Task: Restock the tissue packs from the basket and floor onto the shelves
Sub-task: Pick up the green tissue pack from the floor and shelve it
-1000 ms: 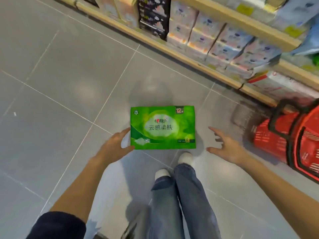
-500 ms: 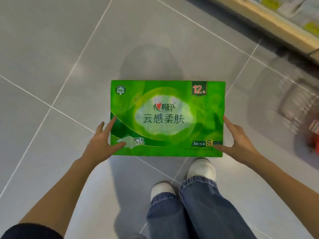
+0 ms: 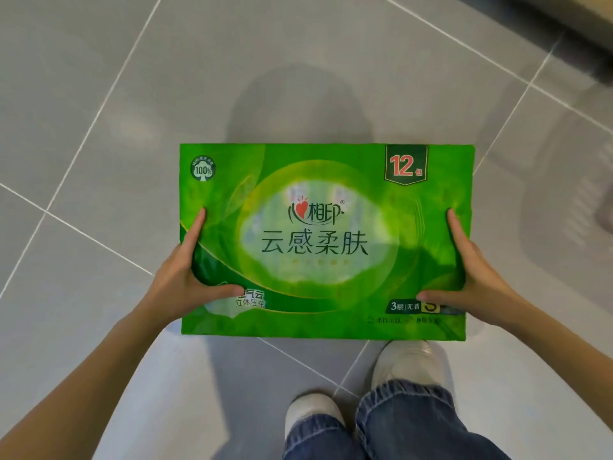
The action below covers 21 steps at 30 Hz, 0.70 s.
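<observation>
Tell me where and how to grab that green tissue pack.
Grip the green tissue pack by its two short ends, one hand from each side, as the left hand and right hand do here: thumbs over the printed face, fingers along the edges. It is wide, flat and soft-wrapped, so a one-handed or mid-edge grip would probably let it sag.

I count one green tissue pack (image 3: pixel 326 242), marked 12 in its top right corner. Two hands: the left hand (image 3: pixel 185 280) and right hand (image 3: pixel 477 277). Two white shoes (image 3: pixel 406 363) and one jeans leg (image 3: pixel 408 426).
</observation>
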Available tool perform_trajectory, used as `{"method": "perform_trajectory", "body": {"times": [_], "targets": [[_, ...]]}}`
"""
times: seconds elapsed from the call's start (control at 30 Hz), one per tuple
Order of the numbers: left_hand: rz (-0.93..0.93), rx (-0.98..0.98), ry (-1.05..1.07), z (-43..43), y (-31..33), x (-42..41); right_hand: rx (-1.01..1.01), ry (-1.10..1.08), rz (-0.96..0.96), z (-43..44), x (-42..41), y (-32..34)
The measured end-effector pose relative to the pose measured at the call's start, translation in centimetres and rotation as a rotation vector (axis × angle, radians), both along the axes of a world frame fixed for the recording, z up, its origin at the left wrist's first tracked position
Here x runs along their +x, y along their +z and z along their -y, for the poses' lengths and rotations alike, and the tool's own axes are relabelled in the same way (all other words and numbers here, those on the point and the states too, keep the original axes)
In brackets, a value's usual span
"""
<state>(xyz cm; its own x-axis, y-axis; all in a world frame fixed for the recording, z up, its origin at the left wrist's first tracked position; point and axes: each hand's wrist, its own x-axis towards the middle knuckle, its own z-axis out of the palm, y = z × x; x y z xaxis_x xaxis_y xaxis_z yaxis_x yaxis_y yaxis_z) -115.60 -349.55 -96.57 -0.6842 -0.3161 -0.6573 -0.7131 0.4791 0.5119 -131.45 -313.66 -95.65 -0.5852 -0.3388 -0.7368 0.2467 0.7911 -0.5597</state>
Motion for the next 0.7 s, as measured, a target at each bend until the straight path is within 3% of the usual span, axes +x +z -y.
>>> {"method": "perform_trajectory", "body": {"times": [0.4,0.7], "targets": [[0.029,-0.056,0.015,-0.9,6.3,-2.7,0.023,0.101,-0.045,1.6,-1.3,4.7],[-0.016,-0.115,-0.024,0.8,23.4,-5.6,-0.099,0.118,-0.137,2.5,-3.7,19.7]]}}
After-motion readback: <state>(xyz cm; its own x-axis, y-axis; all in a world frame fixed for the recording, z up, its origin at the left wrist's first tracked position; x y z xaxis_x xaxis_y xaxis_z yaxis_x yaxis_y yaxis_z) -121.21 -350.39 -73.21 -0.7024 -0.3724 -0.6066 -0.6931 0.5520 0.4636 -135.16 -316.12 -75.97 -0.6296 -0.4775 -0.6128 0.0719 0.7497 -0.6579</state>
